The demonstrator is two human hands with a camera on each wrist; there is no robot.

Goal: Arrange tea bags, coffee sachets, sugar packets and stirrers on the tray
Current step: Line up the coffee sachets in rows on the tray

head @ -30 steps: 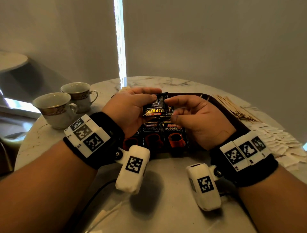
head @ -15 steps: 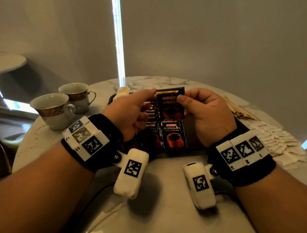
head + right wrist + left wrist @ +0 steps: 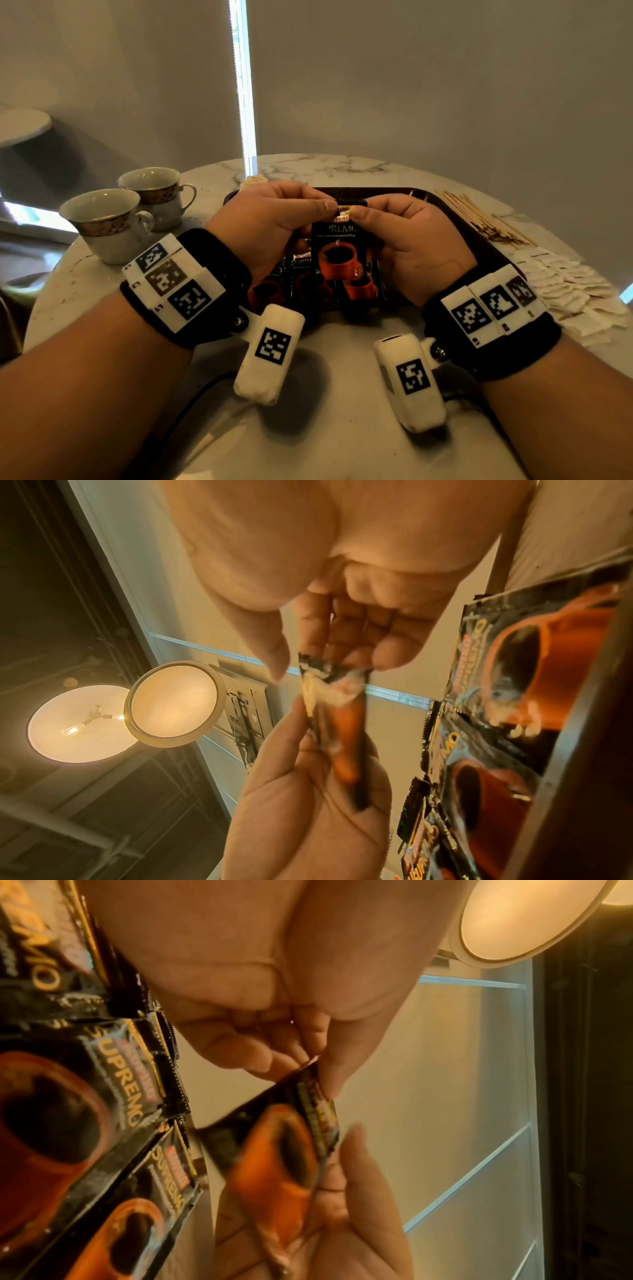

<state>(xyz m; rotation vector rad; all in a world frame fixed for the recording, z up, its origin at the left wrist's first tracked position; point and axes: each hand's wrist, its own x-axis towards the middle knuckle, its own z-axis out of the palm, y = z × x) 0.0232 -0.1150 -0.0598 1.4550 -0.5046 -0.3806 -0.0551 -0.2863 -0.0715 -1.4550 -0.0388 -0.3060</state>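
A black coffee sachet with an orange cup printed on it hangs upright over the dark tray. My left hand and right hand both pinch its top edge, thumbs almost touching. The left wrist view shows the left fingertips on one top corner of the sachet. From the right wrist, the sachet is seen edge-on below the right fingertips. Several more sachets lie in a row along the tray's near edge.
Two teacups stand at the table's left. Wooden stirrers lie right of the tray, with a spread of white packets nearer me. A pale packet sits behind the tray. A cable runs across the near marble.
The sachet went from tilted between my hands to upright, facing me, and now hangs lower over the tray. Both hands have shifted to its top edge.
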